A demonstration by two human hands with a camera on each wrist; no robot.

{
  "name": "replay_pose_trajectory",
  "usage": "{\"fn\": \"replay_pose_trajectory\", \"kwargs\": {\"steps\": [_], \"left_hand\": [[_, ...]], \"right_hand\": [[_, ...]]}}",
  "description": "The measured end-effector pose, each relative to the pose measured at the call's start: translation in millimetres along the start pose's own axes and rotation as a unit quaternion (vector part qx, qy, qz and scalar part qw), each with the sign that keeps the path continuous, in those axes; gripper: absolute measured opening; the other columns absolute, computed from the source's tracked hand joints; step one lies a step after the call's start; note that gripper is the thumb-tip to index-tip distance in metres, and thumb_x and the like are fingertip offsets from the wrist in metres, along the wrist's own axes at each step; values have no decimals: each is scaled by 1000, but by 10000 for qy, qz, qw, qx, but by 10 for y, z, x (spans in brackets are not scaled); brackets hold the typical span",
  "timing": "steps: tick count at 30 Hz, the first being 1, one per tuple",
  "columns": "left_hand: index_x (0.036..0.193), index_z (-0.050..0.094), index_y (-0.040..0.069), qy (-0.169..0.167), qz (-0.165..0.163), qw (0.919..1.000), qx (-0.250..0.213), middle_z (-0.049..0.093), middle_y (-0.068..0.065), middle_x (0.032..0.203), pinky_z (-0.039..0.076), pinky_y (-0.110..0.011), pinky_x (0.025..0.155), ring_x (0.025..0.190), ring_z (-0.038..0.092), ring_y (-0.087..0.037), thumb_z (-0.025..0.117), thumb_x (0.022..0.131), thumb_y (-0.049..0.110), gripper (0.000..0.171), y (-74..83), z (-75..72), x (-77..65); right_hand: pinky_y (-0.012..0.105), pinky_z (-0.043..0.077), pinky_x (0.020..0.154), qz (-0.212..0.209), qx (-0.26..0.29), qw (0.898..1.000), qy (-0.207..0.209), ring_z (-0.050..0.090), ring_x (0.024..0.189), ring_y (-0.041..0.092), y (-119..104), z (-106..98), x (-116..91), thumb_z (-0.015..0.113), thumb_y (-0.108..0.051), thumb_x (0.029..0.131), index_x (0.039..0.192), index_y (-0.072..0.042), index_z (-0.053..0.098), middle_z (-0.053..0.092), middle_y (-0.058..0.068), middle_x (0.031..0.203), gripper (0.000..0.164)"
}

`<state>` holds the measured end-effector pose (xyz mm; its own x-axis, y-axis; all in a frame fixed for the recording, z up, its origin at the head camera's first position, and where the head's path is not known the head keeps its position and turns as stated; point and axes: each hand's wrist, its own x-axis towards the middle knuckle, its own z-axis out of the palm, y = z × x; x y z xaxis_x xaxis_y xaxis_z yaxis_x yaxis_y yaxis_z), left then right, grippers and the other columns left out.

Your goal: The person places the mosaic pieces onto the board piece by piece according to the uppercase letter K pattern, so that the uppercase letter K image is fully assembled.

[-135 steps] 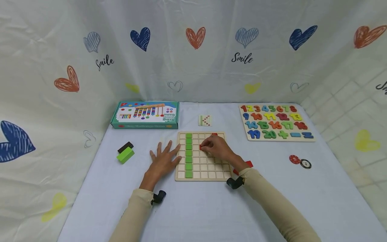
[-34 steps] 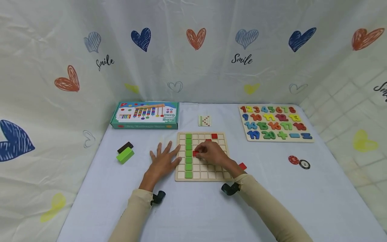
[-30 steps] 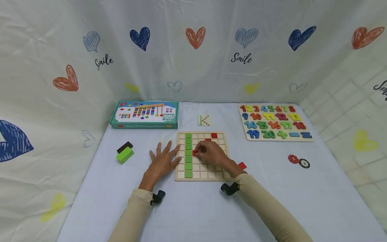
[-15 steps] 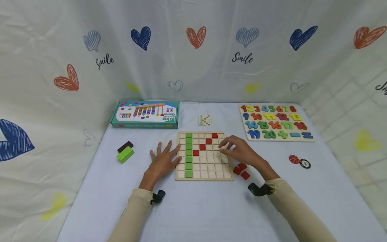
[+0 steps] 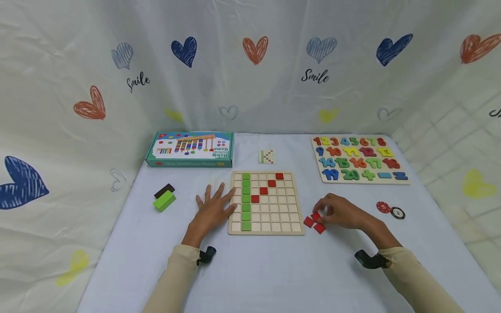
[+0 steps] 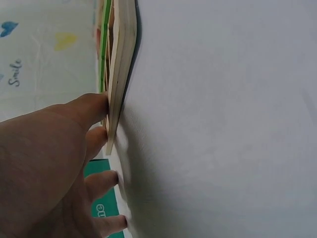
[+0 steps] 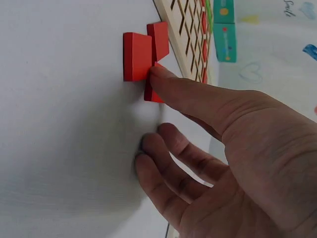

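Observation:
A wooden grid board [image 5: 277,216] lies flat on the table, with a column of green tiles [image 5: 245,191] and a diagonal of several red tiles [image 5: 264,191] in its squares. My left hand [image 5: 211,213] rests with spread fingers at the board's left edge; in the left wrist view its thumb [image 6: 91,106] touches the rim. Right of the board, my right hand [image 5: 339,211] has thumb and index finger at a loose red tile [image 5: 315,216], pinching it. Two other loose red tiles [image 5: 308,221] lie beside it. In the right wrist view the thumb partly covers the pinched tile [image 7: 150,89]; the index fingertip is hidden.
A small pattern card [image 5: 267,156] lies behind the board. A teal game box [image 5: 189,150] is at the back left, a number puzzle [image 5: 360,158] at the back right. Green [image 5: 164,201] and black blocks [image 5: 164,190] sit left, round chips [image 5: 383,207] right.
The right hand set red tiles along the diagonal, let go of the last, and moved right and toward me to the loose red tiles. The left hand has stayed at the board's edge.

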<state>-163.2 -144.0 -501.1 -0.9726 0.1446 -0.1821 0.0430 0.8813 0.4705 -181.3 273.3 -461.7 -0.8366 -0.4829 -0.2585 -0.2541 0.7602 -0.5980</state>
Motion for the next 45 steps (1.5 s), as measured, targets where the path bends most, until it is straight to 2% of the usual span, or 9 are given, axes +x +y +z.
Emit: {"fn": "replay_pose_trajectory", "kwargs": {"steps": [9,19,34,45], "left_hand": [[166,39,29,-59,-94,9999,21,17,-10,178,-5,-83,118,162,-5,-50,62,107,45,65,9,27,-4],[166,39,29,34,-47,10000,7,17,-11,178,-5,-84,117,162,-5,-51,61,107,45,64,19,4,-22],[166,40,27,19,-51,10000,-63,17,-12,178,-6,-84,117,162,-6,-51,61,107,44,64,23,29,-18],[165,40,28,62,-34,10000,-2,18,-12,178,-5,-85,116,162,-5,-52,62,107,44,65,-2,31,18]], "right_hand": [[27,52,73,126,500,9985,-180,55,94,22,65,27,-42,87,-17,88,117,-12,75,60,7,113,32],[31,54,78,199,509,9979,-341,56,99,24,34,-4,-24,87,-17,88,116,-11,70,61,5,105,33],[30,53,76,276,631,9963,-511,56,94,23,18,17,-22,85,-13,89,115,-10,68,60,6,99,31],[30,54,77,141,572,9981,-168,57,95,22,64,26,-15,88,-21,89,113,-12,65,64,3,100,34]]}}
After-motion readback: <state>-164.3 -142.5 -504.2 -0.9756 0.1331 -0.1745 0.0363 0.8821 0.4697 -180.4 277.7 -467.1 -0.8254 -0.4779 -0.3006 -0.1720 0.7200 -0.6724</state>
